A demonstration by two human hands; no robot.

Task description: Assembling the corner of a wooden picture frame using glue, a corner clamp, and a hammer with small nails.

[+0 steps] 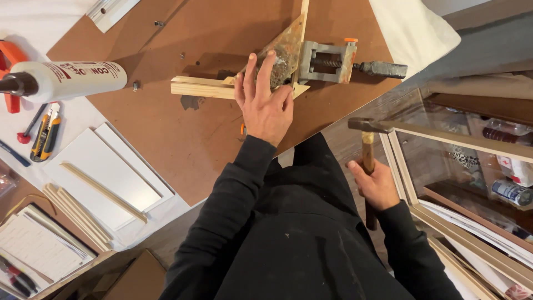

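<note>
Rusty grey corner clamp (325, 60), pale wood strip (202, 88), brown board (183, 128)

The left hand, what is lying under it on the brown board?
The left hand presses on a rusty corner clamp holding wooden strips. The joint itself is covered by the palm.

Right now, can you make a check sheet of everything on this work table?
Surface: brown hardboard sheet lying on a white-covered table.
Job's things: rusty metal corner clamp holding light wooden strips at a mitred corner; hammer with a wooden handle.
Clutter: white glue bottle, yellow utility knife, red-handled tool, white boards, loose wooden strips, small screws.
Grippers: left hand pressing flat on the clamp; right hand gripping the hammer handle below the table edge.
Cables: nothing seen.
Surroundings: glass-fronted wooden frame at right, with bottles behind the glass.
</note>
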